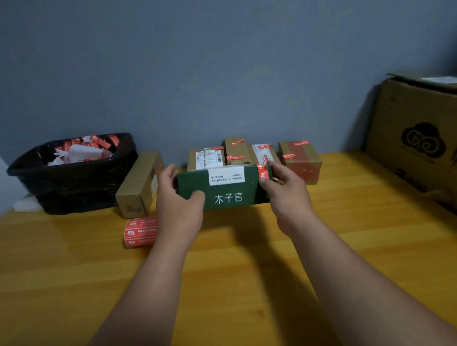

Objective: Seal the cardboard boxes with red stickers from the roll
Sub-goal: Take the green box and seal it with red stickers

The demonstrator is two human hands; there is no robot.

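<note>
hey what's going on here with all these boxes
A person is holding a dark green cardboard box with both hands above a yellow wooden table. The left hand grips its left end; the right hand grips the right end, where a red sticker sits over the top edge. The roll of red stickers lies on the table to the left. Brown cardboard boxes behind already carry red stickers, and a black bin holds scraps.

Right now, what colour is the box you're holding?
Dark green box with white lettering, clearest in the head view.
</note>
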